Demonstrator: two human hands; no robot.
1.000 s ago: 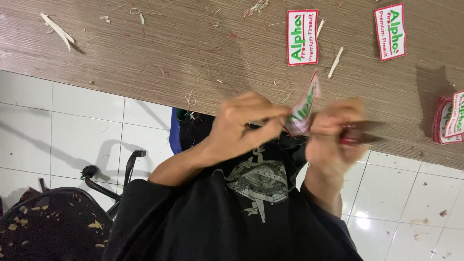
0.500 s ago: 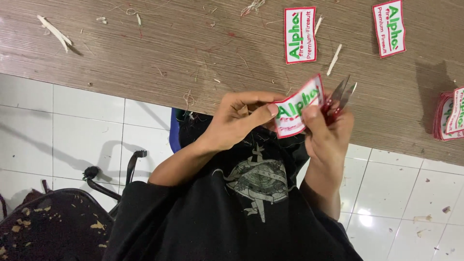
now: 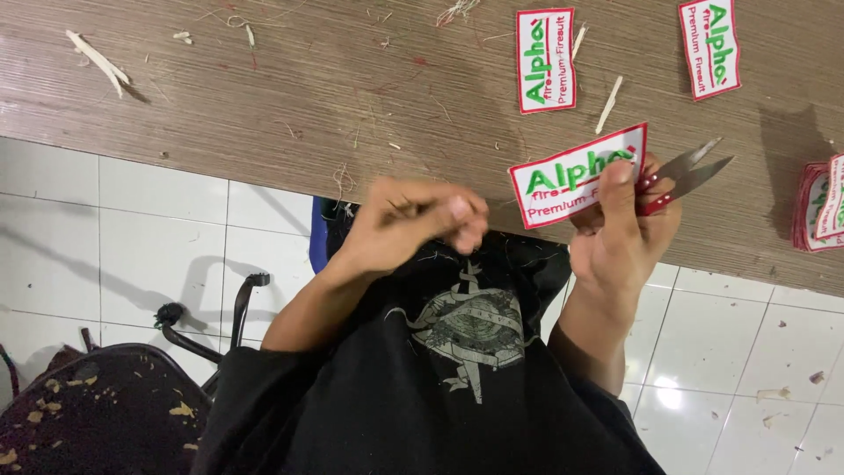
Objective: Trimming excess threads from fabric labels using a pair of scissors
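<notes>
My right hand [image 3: 624,233] holds a white embroidered patch [image 3: 571,176] with a red border and green lettering, pinned under the thumb. The same hand grips red-handled thread snips [image 3: 690,171], whose blades point up and right over the wooden table [image 3: 264,97]. My left hand [image 3: 422,224] hovers apart from the patch, to its left, above my black shirt. Its fingertips are pinched together, and I see nothing between them.
Two matching patches [image 3: 545,60] [image 3: 709,46] lie flat on the table's far side. A stack of patches [image 3: 822,207] sits at the right edge. Thread scraps and pale strips [image 3: 97,60] litter the wood. A dark chair [image 3: 88,405] stands on white tiles at lower left.
Both hands held the patch together before. My left hand has let go and drawn left. My right hand has lifted the patch and snips up and right, face toward me.
</notes>
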